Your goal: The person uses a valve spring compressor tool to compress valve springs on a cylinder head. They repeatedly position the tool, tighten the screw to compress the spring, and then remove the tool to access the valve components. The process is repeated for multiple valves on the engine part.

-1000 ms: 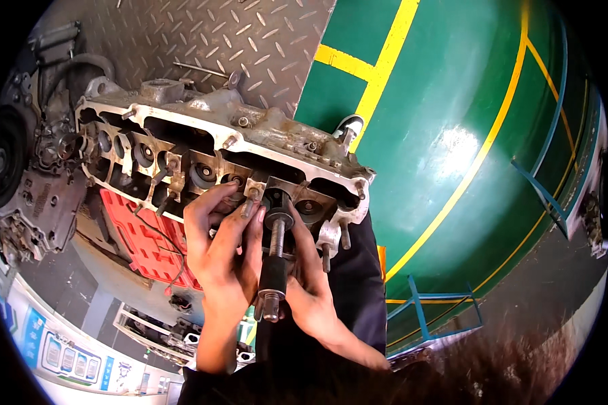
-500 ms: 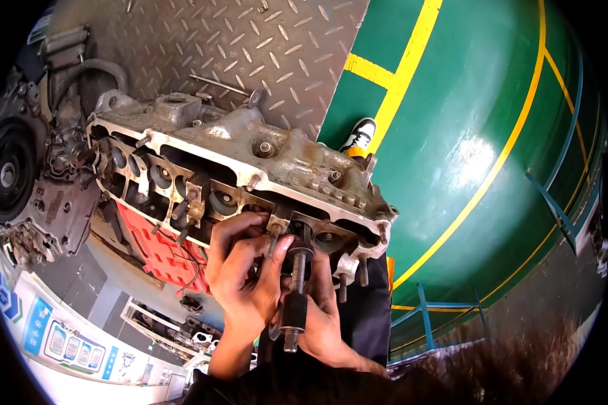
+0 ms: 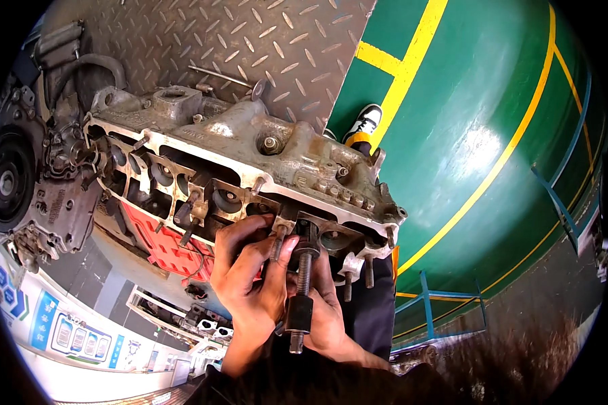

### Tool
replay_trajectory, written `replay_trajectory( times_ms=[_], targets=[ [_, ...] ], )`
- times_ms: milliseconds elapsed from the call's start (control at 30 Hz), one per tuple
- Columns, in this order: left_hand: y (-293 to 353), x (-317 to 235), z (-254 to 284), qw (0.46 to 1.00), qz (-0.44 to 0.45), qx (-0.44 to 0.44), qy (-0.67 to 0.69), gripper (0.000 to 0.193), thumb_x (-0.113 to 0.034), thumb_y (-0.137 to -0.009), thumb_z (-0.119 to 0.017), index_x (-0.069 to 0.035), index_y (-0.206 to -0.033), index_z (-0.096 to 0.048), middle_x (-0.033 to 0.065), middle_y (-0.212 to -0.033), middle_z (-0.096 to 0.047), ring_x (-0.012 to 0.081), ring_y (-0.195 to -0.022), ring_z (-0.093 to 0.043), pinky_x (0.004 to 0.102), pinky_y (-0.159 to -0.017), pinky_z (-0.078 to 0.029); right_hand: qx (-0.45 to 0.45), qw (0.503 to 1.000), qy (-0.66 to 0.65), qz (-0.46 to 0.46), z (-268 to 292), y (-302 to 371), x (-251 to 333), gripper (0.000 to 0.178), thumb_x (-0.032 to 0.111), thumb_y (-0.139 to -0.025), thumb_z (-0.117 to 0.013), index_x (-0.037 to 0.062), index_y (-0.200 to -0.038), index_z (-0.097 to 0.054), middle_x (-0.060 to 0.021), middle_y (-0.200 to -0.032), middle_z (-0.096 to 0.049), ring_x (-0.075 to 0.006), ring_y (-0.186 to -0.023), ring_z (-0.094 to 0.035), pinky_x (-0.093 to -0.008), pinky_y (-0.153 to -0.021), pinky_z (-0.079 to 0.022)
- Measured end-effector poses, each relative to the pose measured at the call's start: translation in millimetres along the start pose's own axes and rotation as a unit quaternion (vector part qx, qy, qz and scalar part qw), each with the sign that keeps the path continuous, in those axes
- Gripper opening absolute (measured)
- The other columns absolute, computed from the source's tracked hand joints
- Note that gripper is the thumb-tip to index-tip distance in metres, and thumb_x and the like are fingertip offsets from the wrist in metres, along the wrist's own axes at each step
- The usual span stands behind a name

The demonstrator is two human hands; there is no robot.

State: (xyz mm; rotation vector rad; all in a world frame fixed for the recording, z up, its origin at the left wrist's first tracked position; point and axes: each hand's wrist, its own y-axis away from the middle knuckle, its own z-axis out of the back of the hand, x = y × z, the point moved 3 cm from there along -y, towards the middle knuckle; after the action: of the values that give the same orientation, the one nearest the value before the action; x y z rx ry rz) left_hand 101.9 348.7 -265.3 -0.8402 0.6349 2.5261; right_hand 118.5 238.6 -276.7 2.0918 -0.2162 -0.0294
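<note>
A grey metal cylinder head point(image 3: 230, 138) lies across the middle, its open side with bores and studs facing me. A valve spring compressor point(image 3: 300, 307), with a threaded screw and black sleeve, is set at one bore right of centre and points down toward me. My left hand point(image 3: 250, 273) is closed beside it, fingers curled into the cylinder head around a stud and thumb near the compressor's cup; whatever its fingertips grip is hidden. Behind the screw, my right hand point(image 3: 327, 320) is wrapped against the compressor, its fingers partly covered by the tool.
An engine valve point(image 3: 257, 90) lies on the diamond-plate surface point(image 3: 284, 40) behind the cylinder head. An engine with a black pulley point(image 3: 7, 182) stands at the left. Below the cylinder head is a red plastic tray point(image 3: 162, 243). A person's shoe point(image 3: 365, 121) stands on the green floor.
The view has shifted slightly. Both hands stay at the same bore with the compressor, and their grip looks nearly unchanged. Slightly more of the other person's footwear shows.
</note>
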Motion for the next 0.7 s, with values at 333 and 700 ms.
replay_trajectory(
  times_ms=[333,700],
  targets=[
    [6.0,-2.6,9.3,0.997,0.011,0.066,0.032,0.016,0.0,-0.083,-0.07,0.003,-0.099,-0.072,0.0206,-0.117,-0.061,0.0284,-0.093,-0.064,0.0344,-0.081,-0.052,0.029,0.999,-0.005,-0.039,2.9,2.9,2.0,0.061,-0.001,-0.093,-0.044,0.0086,-0.152,-0.028,-0.009,-0.136,-0.053,-0.0163,-0.118,-0.054,-0.0293,-0.098,-0.043],
    [-2.7,-11.6,13.7,0.98,0.048,0.185,-0.058,0.031,-0.024,-0.095,-0.063,-0.002,-0.115,-0.073,0.0184,-0.123,-0.053,0.03,-0.109,-0.052,0.0409,-0.095,-0.043,-0.074,0.994,0.064,-0.056,-7.1,4.3,13.9,0.062,0.0,-0.091,-0.04,0.0027,-0.152,-0.03,-0.0137,-0.131,-0.058,-0.0178,-0.118,-0.057,-0.0289,-0.098,-0.045]
  ],
)
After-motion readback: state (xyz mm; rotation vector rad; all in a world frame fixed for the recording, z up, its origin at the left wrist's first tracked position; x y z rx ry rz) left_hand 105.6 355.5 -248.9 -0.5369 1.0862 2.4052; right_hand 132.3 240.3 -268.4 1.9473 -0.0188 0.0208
